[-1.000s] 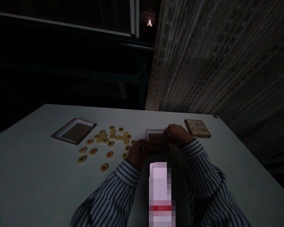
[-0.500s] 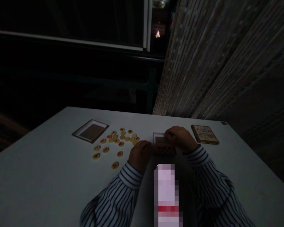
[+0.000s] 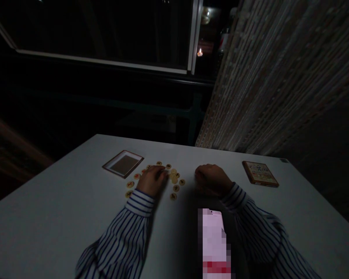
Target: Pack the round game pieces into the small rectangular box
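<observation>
Over the scattered xiangqi pieces (image 3: pixel 176 188), my left hand (image 3: pixel 151 180) reaches palm down, its thumb and forefinger a little apart. Several of the round wooden discs, some with red and some with dark characters, lie around it, and others are hidden beneath it. A few pale discs (image 3: pixel 174 180) lie close to its fingertips. My right hand (image 3: pixel 211 177) rests low over the table with its fingers curled in; what they hold, if anything, is hidden. The small box seen between the hands before does not show now.
A shallow open box part (image 3: pixel 105 167) lies at the back left of the white table (image 3: pixel 61 217). At the right is a flat printed box (image 3: pixel 261 173). A lit phone (image 3: pixel 213 236), partly blurred out, is near me. A string curtain (image 3: pixel 229 97) hangs behind.
My left hand has moved left, from beside the small box to over the discs. My right hand has curled in, and the box is out of sight. The view has shifted slightly.
</observation>
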